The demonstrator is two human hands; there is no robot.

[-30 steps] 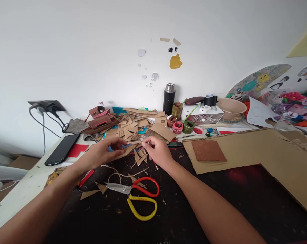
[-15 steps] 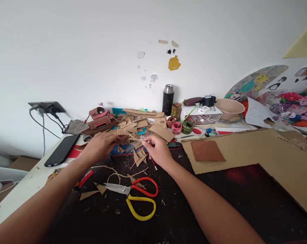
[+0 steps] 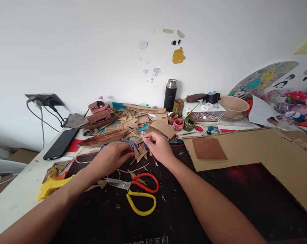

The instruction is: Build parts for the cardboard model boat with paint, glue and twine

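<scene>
My right hand pinches a thin pale stick, which points left over a pile of cardboard scraps. My left hand hovers low over the dark mat, fingers bent and thumb apart, with nothing visible in it. Its fingertips are beside a few small cut cardboard pieces. Behind that hand lies a brown boat-shaped cardboard piece. Scissors with one red and one yellow handle rest in front of both hands. A length of twine runs partly behind my left hand.
A yellow glue gun lies left of my forearm, near a black phone. A brown model boat, paint jars and a black flask stand along the wall. A large cardboard sheet covers the right side.
My left hand has moved right and toward me, away from the boat-shaped piece, which now shows fully. My right hand stays about where it was, still pinching the stick. The view has shifted slightly.
</scene>
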